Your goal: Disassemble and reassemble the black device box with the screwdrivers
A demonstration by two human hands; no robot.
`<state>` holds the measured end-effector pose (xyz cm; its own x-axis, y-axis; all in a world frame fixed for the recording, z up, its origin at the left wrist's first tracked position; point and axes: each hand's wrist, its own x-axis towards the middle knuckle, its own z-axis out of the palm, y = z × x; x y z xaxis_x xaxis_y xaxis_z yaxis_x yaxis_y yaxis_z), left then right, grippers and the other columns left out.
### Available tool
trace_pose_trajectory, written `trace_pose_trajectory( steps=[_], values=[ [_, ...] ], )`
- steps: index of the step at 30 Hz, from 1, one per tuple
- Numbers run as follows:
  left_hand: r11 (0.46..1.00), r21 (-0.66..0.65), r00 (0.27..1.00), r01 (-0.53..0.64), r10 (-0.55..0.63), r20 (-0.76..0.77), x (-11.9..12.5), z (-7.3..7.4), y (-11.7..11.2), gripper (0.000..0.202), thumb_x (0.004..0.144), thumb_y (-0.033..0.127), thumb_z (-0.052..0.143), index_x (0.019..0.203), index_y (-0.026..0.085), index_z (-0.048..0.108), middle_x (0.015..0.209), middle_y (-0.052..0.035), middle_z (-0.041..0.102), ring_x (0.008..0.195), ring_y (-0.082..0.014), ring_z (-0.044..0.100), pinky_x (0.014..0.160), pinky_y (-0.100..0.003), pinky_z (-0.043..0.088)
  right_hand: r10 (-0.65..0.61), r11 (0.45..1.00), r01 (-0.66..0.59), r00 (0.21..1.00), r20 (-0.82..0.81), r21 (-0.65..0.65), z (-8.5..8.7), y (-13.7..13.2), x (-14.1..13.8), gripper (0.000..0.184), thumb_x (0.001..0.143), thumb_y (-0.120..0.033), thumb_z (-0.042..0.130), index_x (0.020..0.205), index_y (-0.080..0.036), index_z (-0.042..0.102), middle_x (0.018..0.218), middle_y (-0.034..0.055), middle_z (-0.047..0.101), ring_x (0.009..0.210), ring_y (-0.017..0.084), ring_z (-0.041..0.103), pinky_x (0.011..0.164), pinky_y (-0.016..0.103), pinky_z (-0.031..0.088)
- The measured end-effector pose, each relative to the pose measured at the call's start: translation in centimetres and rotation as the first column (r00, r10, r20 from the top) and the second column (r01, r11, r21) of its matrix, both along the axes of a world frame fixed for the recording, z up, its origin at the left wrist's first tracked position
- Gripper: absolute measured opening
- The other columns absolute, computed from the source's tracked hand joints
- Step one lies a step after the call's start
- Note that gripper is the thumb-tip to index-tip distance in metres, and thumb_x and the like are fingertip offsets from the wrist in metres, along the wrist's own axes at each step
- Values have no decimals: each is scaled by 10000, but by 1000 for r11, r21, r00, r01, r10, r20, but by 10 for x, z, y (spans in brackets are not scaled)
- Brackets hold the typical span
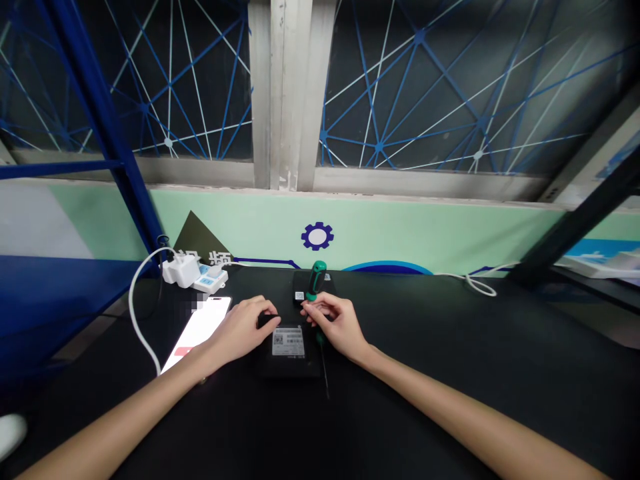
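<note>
A flat black device (293, 368) with a white printed label (289, 342) lies on the dark table in front of me. My left hand (247, 327) grips its upper left corner, thumb on the top face and fingers curled around the far edge. In my right hand (340, 323) is a screwdriver (317, 280) with a green and black handle, held upright near the device's upper right corner. The fingers pinch it below the handle, and its tip is hidden. A second thin screwdriver (324, 367) lies along the device's right side, partly under my right hand.
Behind the screwdriver sits another black box (300, 293) with a small label. A lit phone (200, 330) lies left of my left hand. A white charger (183, 270) plugs into a power strip (209, 279), its cable curving towards the phone. A white cord (480, 285) lies back right.
</note>
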<state>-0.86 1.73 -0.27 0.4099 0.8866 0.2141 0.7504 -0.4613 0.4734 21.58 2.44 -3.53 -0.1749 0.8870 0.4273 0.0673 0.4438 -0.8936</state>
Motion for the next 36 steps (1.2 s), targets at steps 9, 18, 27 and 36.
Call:
trace_pose_trajectory(
  steps=[9, 18, 27, 36],
  values=[
    [1000, 1, 1000, -3, 3, -3, 0, -1, 0, 230, 923, 399, 514, 911, 249, 687, 894, -7, 654, 674, -165, 590, 572, -279, 392, -17, 1000, 16, 999, -42, -23, 1, 1, 0, 290, 783, -452, 787, 782, -189, 664, 708, 32, 699, 594, 155, 623, 575, 283, 539],
    [1000, 7, 1000, 2, -2, -15, 1, -1, -1, 204, 931, 379, 525, 919, 245, 679, 878, 2, 639, 671, -162, 578, 594, -280, 387, 29, 999, -31, 998, -48, -41, 3, -2, 2, 281, 839, -452, 729, 890, -176, 749, 807, 78, 761, 640, 171, 671, 612, 295, 561],
    [1000, 9, 1000, -2, 2, -22, 0, -3, 0, 223, 932, 396, 517, 933, 247, 684, 911, -10, 651, 712, -176, 588, 604, -286, 395, -23, 999, 20, 995, -94, -32, 0, 3, -1, 344, 719, -461, 836, 715, -177, 641, 633, 3, 649, 564, 134, 595, 558, 250, 523],
    [1000, -1, 1000, -5, 5, -24, 0, -2, -1, 207, 930, 386, 521, 931, 250, 676, 903, 5, 640, 658, -154, 564, 591, -282, 385, 42, 999, -43, 996, -77, -14, 0, 0, 2, 271, 837, -426, 735, 887, -160, 736, 796, 74, 746, 638, 155, 650, 613, 273, 553]
  ],
)
